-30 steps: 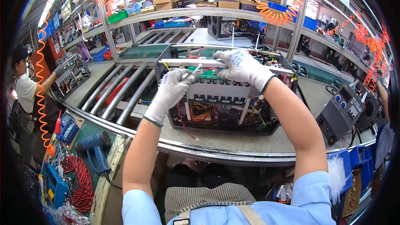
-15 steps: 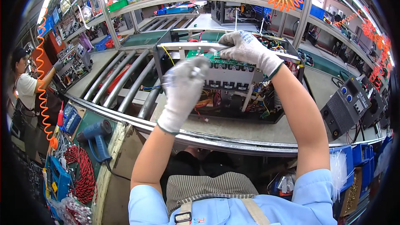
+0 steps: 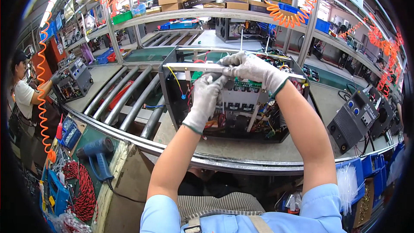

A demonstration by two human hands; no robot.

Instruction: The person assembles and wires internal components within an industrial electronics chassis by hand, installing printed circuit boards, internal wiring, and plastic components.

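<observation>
At the far left we see one co-worker (image 3: 26,90) with gloved hands at one grey machine (image 3: 79,77). Nearer us lie one blue bin (image 3: 70,133) of small parts, one blue heat gun (image 3: 102,164) and one bundle of red-and-black wire (image 3: 82,194). Next we count at least four metal rollers (image 3: 131,100), side by side.

In the middle, one open metal chassis (image 3: 241,96) stands on the counter (image 3: 215,148), with one metal crossbar (image 3: 194,66) along its top and one yellow wire (image 3: 176,79) at its left end. Our two gloved hands meet there. The left hand (image 3: 208,95) has its fingers curled just below the crossbar, near one green circuit board (image 3: 253,84); we cannot tell whether it grips anything. The right hand (image 3: 252,69) reaches over the crossbar with bent fingers, its fingertips close to the left hand's; its grip is hidden from us too.

To the right sits one tilted grey unit (image 3: 351,121) with two blue knobs (image 3: 356,111), and below it one bunch of white plastic strips (image 3: 346,185).
</observation>
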